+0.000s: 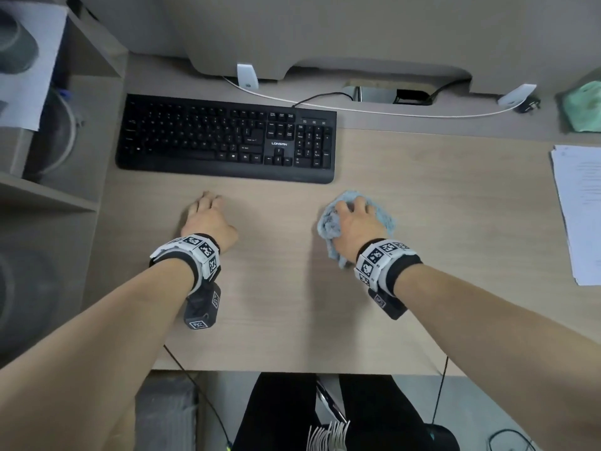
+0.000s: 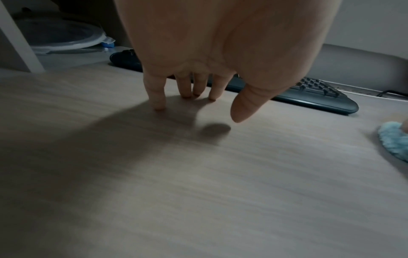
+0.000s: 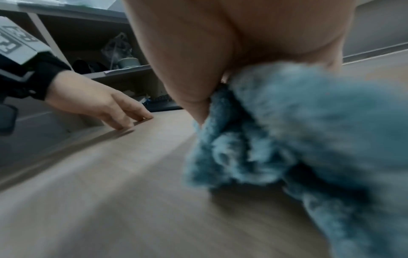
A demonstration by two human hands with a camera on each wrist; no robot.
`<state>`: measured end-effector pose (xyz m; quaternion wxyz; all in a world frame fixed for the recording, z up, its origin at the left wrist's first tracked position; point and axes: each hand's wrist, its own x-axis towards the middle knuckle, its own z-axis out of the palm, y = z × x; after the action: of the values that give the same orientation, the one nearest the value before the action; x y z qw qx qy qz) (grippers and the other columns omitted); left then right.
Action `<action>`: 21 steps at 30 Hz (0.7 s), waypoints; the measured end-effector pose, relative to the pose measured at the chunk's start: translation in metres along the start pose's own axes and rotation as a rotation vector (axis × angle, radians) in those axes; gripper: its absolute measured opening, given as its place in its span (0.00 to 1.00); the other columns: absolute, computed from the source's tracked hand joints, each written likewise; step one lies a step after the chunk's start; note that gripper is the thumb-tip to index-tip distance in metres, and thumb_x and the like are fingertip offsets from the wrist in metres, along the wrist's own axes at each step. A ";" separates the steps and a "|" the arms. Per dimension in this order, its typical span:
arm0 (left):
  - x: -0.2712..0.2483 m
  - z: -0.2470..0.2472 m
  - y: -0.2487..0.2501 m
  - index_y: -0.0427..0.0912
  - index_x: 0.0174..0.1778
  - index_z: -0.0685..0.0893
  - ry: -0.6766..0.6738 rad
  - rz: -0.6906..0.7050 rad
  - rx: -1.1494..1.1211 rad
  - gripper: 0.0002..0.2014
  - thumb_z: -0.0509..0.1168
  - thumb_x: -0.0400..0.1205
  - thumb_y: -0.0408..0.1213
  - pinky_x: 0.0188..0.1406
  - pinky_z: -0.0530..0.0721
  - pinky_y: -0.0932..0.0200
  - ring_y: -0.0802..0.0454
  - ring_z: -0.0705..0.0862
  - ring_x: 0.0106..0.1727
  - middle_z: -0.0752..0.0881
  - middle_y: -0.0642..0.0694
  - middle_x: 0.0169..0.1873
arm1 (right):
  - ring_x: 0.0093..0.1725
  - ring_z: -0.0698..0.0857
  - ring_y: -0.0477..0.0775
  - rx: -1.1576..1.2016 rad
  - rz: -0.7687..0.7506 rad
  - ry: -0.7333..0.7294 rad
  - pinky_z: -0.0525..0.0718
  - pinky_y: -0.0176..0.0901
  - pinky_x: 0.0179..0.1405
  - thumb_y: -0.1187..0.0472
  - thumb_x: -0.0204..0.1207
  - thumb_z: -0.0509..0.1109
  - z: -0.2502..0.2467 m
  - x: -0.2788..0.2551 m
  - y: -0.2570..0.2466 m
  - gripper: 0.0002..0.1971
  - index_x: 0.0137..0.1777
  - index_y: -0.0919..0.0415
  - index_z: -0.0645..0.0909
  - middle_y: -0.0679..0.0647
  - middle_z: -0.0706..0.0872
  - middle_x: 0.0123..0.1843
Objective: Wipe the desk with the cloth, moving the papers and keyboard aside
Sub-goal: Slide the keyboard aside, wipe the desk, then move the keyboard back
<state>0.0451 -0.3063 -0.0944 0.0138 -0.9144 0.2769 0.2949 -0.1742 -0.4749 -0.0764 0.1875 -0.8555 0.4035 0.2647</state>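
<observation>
**Right hand bunches the cloth on the desk; left hand rests on its fingertips**

The right hand (image 1: 356, 222) lies on top of a fluffy blue cloth (image 1: 328, 224), fingers curled into it and the thumb tucked against its folds, pressing the wad down onto the wooden desk (image 1: 292, 288). A tail of the cloth trails back beneath the wrist.

The left hand (image 1: 208, 219) holds nothing. Its fingers (image 2: 159, 97) are nearly straight and slightly parted, their tips touching the desk, while the thumb hangs just above the surface.

The black keyboard (image 1: 224, 138) sits at the back left of the desk, just beyond the left hand's fingertips and apart from them. The papers (image 1: 579, 209) lie in a stack at the right edge, well apart from the cloth.
</observation>
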 end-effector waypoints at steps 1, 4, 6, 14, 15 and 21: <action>0.000 0.000 0.000 0.44 0.83 0.59 0.009 0.002 -0.004 0.37 0.63 0.76 0.38 0.82 0.59 0.49 0.40 0.53 0.84 0.54 0.46 0.85 | 0.74 0.66 0.68 0.000 0.007 -0.025 0.83 0.58 0.63 0.58 0.69 0.79 -0.002 0.001 -0.012 0.39 0.76 0.57 0.62 0.63 0.60 0.75; 0.005 -0.007 0.001 0.42 0.78 0.68 0.045 -0.007 -0.045 0.31 0.62 0.76 0.38 0.77 0.67 0.45 0.38 0.60 0.79 0.64 0.43 0.80 | 0.73 0.68 0.68 -0.005 -0.174 -0.056 0.81 0.59 0.66 0.49 0.69 0.79 0.004 0.005 -0.048 0.40 0.77 0.57 0.63 0.62 0.62 0.73; 0.013 -0.018 0.000 0.41 0.72 0.76 0.057 -0.049 -0.137 0.25 0.62 0.77 0.37 0.74 0.69 0.48 0.37 0.68 0.75 0.72 0.40 0.74 | 0.71 0.73 0.65 0.019 -0.280 -0.083 0.82 0.60 0.63 0.34 0.71 0.71 0.000 0.005 -0.057 0.41 0.78 0.54 0.66 0.59 0.66 0.73; 0.066 -0.086 -0.064 0.50 0.47 0.87 0.358 -0.367 -0.635 0.14 0.63 0.70 0.50 0.63 0.83 0.48 0.39 0.86 0.54 0.90 0.46 0.51 | 0.58 0.85 0.59 0.486 0.020 0.135 0.81 0.44 0.49 0.35 0.79 0.63 -0.078 0.059 -0.036 0.32 0.70 0.62 0.76 0.59 0.85 0.64; 0.073 -0.093 -0.074 0.51 0.51 0.86 0.382 -0.396 -0.618 0.18 0.62 0.70 0.53 0.64 0.82 0.46 0.38 0.86 0.56 0.89 0.45 0.54 | 0.61 0.84 0.61 0.538 0.076 0.167 0.79 0.45 0.52 0.37 0.80 0.65 -0.084 0.072 -0.034 0.31 0.70 0.64 0.75 0.60 0.84 0.65; 0.103 -0.117 -0.085 0.41 0.75 0.69 0.346 -0.473 -0.574 0.35 0.64 0.76 0.56 0.74 0.71 0.40 0.35 0.74 0.74 0.75 0.39 0.74 | 0.73 0.77 0.64 0.697 0.222 0.181 0.74 0.48 0.67 0.44 0.81 0.68 -0.090 0.116 -0.033 0.32 0.77 0.65 0.69 0.62 0.77 0.75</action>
<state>0.2206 -0.3074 -0.0658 -0.2213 -0.9557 -0.0364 0.1906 -0.0590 -0.5709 -0.0720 0.4011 -0.7114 0.5746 0.0538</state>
